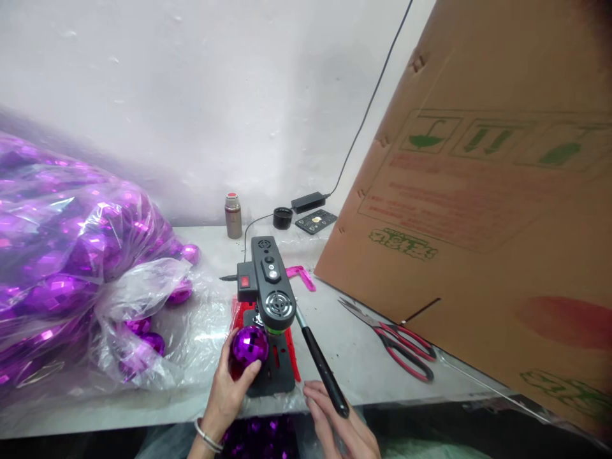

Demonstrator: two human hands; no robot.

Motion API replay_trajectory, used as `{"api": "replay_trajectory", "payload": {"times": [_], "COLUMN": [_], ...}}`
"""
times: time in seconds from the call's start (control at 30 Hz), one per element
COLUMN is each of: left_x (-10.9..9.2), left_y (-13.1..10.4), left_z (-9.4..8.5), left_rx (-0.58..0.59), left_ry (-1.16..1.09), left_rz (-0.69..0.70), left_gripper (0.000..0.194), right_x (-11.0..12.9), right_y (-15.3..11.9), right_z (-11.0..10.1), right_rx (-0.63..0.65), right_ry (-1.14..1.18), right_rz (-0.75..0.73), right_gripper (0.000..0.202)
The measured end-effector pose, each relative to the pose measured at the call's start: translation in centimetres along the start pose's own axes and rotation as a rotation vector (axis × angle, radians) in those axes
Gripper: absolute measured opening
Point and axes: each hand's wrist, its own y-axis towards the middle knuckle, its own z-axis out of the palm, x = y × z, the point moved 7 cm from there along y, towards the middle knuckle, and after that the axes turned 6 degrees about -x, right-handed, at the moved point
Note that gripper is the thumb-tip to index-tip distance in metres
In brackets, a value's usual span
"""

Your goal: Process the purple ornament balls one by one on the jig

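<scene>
My left hand point(230, 387) grips a shiny purple mirrored ball point(250, 345), thumb in front and fingers behind its left side. The ball sits beside the round head of a small black bench press machine point(272, 274), over its dark base plate point(272, 384). A lever with a black grip point(326, 373) slopes down from the machine's right side. My right hand point(337, 424) is near the grip's lower end, fingers stretched out and holding nothing. Whether it touches the grip I cannot tell. More purple balls point(261, 438) show below the table edge between my hands.
A clear plastic bag point(76, 255) full of purple balls fills the left. Red-handled scissors point(394, 341) lie at right, before a large leaning cardboard box point(468, 210). Behind stand a flask point(233, 217), a black cup point(282, 218) and a power adapter point(308, 202) with its cable.
</scene>
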Motion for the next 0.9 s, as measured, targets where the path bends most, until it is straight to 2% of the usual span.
{"api": "replay_trajectory", "payload": {"times": [0.17,0.37,0.43,0.5,0.6,0.63,0.67,0.73,0.8,0.9], "left_x": [0.7,0.7,0.7,0.8,0.9,0.8,0.8,0.9,1.0,1.3], "left_y": [0.2,0.2,0.1,-0.1,-0.3,-0.3,-0.3,-0.3,-0.3,-0.2], "left_z": [-1.5,-0.9,-0.6,-0.2,0.0,0.0,0.1,0.1,0.1,-0.1], "left_rx": [-0.050,-0.008,-0.014,-0.015,-0.017,-0.016,-0.013,-0.007,-0.003,-0.005], "left_ry": [-0.116,-0.040,-0.025,0.000,0.027,0.027,0.026,0.025,0.027,0.045], "left_rz": [-0.076,-0.027,0.001,0.025,0.054,0.058,0.061,0.063,0.064,0.077], "left_gripper": [0.093,0.097,0.098,0.097,0.095,0.094,0.094,0.094,0.095,0.096], "right_x": [0.5,0.6,0.8,1.2,3.0,4.0,4.9,6.5,7.3,7.8], "right_y": [1.0,0.2,0.0,0.5,3.3,4.8,6.4,9.3,11.5,13.0], "right_z": [-0.3,-0.3,-0.6,-1.3,-2.2,-2.2,-1.8,-1.6,-1.7,-1.7], "right_rx": [-0.023,-0.028,-0.103,-0.230,-0.366,-0.365,-0.300,-0.259,-0.246,-0.247], "right_ry": [0.020,0.031,0.023,-0.001,-0.033,-0.039,-0.043,-0.031,0.003,0.053], "right_rz": [0.024,0.019,0.054,0.112,0.069,-0.002,-0.078,-0.202,-0.262,-0.278], "right_gripper": [0.023,0.023,0.021,0.031,0.054,0.054,0.049,0.035,0.024,0.026]}}
